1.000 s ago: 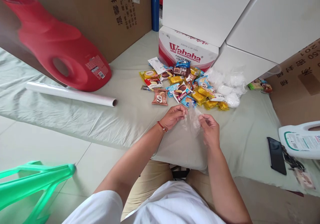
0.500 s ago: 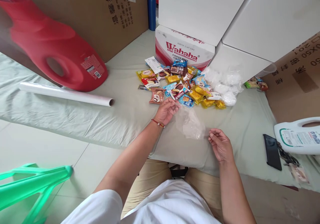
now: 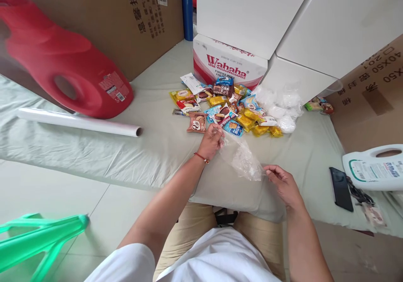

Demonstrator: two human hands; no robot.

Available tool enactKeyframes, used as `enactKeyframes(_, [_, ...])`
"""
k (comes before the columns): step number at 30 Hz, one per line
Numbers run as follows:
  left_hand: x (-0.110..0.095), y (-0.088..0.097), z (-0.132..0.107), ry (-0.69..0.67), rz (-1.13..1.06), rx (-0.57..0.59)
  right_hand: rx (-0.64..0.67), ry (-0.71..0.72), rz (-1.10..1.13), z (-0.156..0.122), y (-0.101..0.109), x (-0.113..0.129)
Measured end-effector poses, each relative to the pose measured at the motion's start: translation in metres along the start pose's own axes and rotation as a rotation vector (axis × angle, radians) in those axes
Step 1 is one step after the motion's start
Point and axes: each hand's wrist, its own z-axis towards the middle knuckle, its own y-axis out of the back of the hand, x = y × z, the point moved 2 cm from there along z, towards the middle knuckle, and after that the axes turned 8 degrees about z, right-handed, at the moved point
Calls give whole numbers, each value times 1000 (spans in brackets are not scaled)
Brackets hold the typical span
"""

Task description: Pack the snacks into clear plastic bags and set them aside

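The clear plastic bag [image 3: 244, 161] is held stretched over the pale sheet [image 3: 151, 147] near its front edge, pinched between fingertips by the left hand [image 3: 211, 141] at one end and the right hand [image 3: 282, 182] at the other. Light, even tension seems best, clear of the snack pile [image 3: 226, 108] behind.

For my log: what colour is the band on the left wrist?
Red band, seen best in the head view.

the left hand [image 3: 211, 141] pinches one end of a clear plastic bag [image 3: 243, 161], the right hand [image 3: 283, 184] the other. a pile of snack packets [image 3: 227, 110] lies just beyond, before a wahaha box [image 3: 228, 61].
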Motion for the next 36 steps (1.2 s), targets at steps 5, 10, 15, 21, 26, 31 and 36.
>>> enactKeyframes(5, [-11, 3, -30, 105, -52, -123, 60, 0, 157, -11, -11, 12])
enactKeyframes(10, [-10, 4, -81, 144, 362, -341, 164, 51, 147, -22, -36, 13])
enactKeyframes(15, [-21, -22, -95, -35, 626, -272, 304, 160, 64, -32, -56, 14])
enactKeyframes(21, [-27, -49, -106, 38, 605, -91, 291, 267, -62, -41, -67, 17])
enactKeyframes(26, [-9, -58, -119, 8, 698, 7, 279, 349, -146, -45, -76, 11])
enactKeyframes(31, [8, -53, -99, 19, 776, -165, 320, 416, -196, -50, -91, 5])
enactKeyframes(36, [18, -51, -82, 50, 622, -141, 341, 499, -253, -59, -108, -2])
